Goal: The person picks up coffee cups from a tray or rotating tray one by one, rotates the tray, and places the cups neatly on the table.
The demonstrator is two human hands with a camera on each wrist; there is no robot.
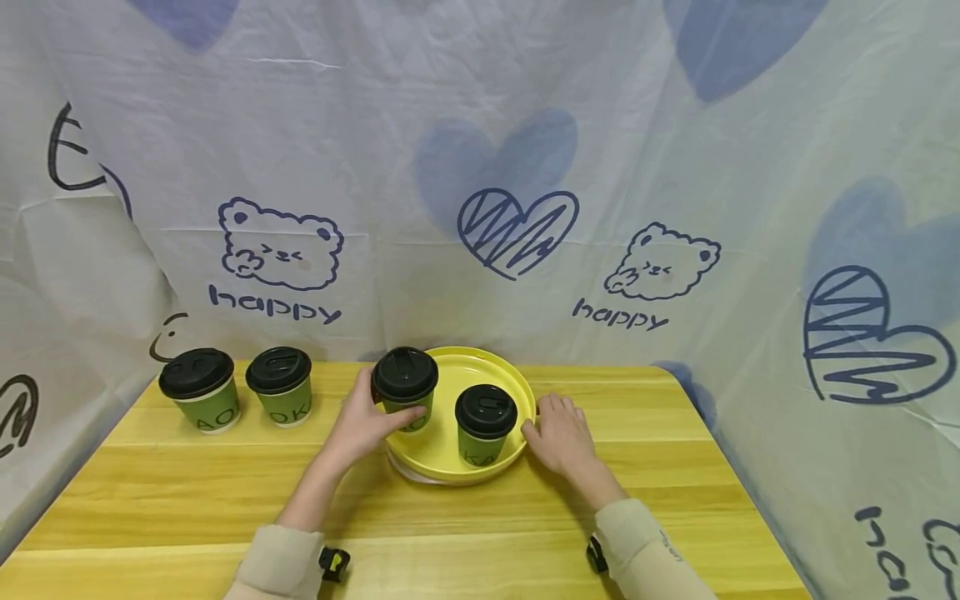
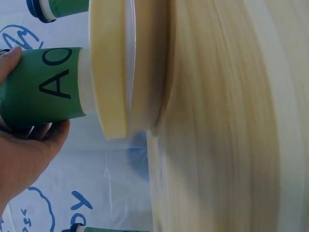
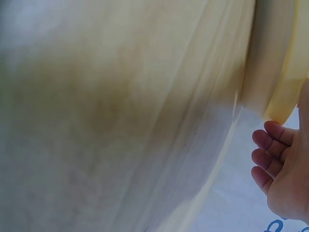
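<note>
My left hand [image 1: 365,423] grips a green paper cup [image 1: 411,417] with a black lid, fingers and thumb around its side. The cup stands upright at the left of a round yellow tray [image 1: 442,472]; in the left wrist view its white base [image 2: 87,82] meets the rim, and I cannot tell whether it bears on the tray floor. A second lidded green cup [image 1: 482,442] stands on the tray at the right. My right hand [image 1: 562,435] touches the tray's right rim; in the right wrist view its fingers [image 3: 270,162] are loosely bent, the thumb mostly hidden.
Two more green cups with black lids, a larger one [image 1: 210,407] and a smaller one [image 1: 288,402], stand at the table's back left. Something round and pale lies under the tray. The wooden table [image 1: 420,542] ends at a printed white cloth [image 1: 390,167] behind.
</note>
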